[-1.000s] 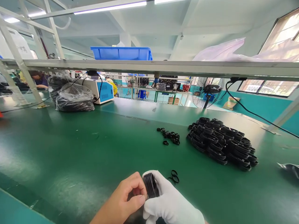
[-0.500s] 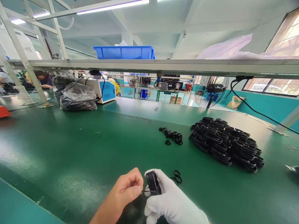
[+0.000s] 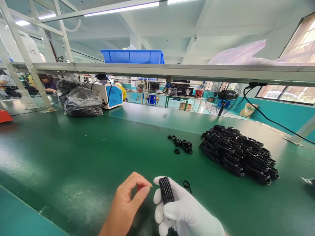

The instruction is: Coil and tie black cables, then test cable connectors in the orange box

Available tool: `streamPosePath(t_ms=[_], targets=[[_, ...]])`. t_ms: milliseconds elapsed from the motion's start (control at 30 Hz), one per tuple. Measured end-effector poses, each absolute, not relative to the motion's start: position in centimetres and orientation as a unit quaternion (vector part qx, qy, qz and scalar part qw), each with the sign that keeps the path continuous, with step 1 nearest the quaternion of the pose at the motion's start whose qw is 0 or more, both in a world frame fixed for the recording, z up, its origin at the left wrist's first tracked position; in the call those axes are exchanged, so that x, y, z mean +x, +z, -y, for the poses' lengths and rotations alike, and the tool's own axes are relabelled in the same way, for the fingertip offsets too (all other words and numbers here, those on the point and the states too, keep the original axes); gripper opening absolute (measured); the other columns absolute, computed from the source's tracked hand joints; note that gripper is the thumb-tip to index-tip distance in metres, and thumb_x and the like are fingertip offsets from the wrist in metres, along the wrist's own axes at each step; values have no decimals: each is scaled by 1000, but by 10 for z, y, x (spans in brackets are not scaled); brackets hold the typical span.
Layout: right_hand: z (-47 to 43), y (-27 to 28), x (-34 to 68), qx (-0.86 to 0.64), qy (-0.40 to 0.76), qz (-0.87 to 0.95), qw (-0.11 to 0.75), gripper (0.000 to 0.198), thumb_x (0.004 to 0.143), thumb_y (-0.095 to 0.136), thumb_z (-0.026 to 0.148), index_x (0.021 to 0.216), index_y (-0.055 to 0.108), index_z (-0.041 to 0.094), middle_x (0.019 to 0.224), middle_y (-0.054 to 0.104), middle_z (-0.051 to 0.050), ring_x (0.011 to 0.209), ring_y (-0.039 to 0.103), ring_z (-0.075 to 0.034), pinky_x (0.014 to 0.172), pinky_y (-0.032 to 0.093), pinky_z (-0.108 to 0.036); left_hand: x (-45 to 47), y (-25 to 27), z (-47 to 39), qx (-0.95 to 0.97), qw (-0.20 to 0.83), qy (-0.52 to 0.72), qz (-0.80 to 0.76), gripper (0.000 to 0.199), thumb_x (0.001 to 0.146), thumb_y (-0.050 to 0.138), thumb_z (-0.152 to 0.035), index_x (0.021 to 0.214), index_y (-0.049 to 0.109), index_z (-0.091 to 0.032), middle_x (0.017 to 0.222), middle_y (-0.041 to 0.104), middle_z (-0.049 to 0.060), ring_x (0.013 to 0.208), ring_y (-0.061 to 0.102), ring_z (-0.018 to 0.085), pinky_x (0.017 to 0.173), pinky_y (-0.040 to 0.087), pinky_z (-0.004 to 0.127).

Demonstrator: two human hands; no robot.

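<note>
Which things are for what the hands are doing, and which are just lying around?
Seems part of the job:
- black coil, held in the gloved right hand
- bare left hand, close beside it
- pile of black coils
- small black rings

Probably just around:
- blue bin on the shelf
- pinkish plastic
- fan

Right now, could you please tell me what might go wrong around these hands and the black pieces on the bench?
The black bundle might slip or loosen: only the gloved right hand grips it, while the bare left hand is apart from it.
The loose black loops lie close beside the glove in view, so the right hand could brush them away.
The large black pile is stacked unevenly and might slide if bumped.
</note>
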State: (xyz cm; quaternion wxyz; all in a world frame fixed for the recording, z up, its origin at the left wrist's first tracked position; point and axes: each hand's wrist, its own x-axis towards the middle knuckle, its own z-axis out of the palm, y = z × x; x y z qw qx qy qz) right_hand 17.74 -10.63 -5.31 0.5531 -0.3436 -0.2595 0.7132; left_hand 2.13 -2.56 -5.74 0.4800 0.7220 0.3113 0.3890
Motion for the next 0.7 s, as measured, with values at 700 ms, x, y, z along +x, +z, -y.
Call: streamPosePath(t_ms=[700], targets=[[101, -50, 169, -330, 728, 299, 521, 59, 50, 77, 22, 101, 49, 14, 79, 58, -1, 53, 59, -10, 49, 46, -21, 32, -50, 38, 830, 238, 389, -322, 31, 80, 44, -12, 102, 62, -26, 102, 65, 2, 92, 59, 19, 83, 45, 33]])
